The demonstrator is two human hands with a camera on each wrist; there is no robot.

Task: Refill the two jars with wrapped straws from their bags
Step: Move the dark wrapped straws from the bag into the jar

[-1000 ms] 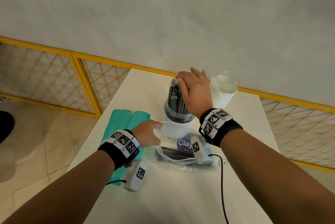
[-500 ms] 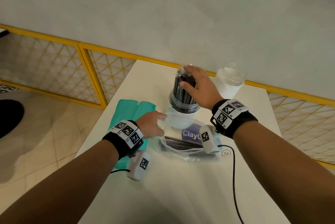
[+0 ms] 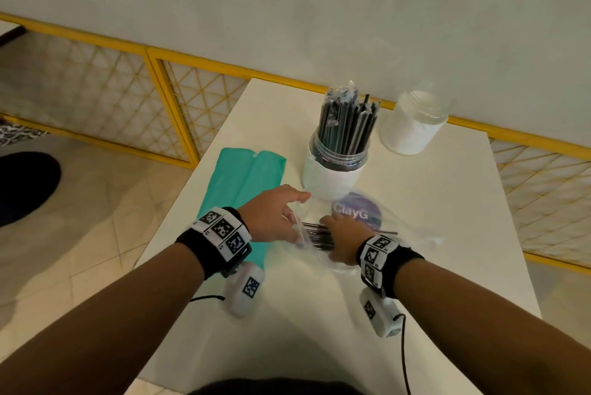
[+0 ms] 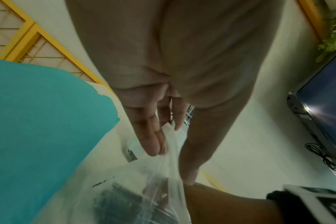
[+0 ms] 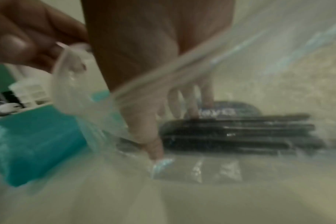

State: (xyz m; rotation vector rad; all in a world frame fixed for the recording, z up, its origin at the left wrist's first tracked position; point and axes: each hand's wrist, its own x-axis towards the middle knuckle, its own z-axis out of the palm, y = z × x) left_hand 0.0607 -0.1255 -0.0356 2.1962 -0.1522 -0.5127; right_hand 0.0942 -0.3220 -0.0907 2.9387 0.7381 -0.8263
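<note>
A clear jar [image 3: 335,170] packed with black wrapped straws [image 3: 348,119] stands mid-table; an empty clear jar [image 3: 412,126] is to its right. In front lies a clear bag [image 3: 399,228] with a purple label, holding black wrapped straws [image 5: 240,133]. My left hand [image 3: 275,215] pinches the bag's mouth edge [image 4: 169,130] and holds it up. My right hand [image 3: 342,234] is inside the bag [image 5: 278,53]. Its fingers [image 5: 190,103] are stretched over the straw ends, with the thumb on the near side.
A teal bag [image 3: 243,183] lies flat along the table's left edge, beside my left wrist. The white table [image 3: 447,234] ends near a yellow lattice fence [image 3: 192,106] by the wall. A cable [image 3: 406,362] trails from my right wrist.
My right hand left the top of the straws in the jar and came down into the clear bag. My left hand stayed at the bag's mouth.
</note>
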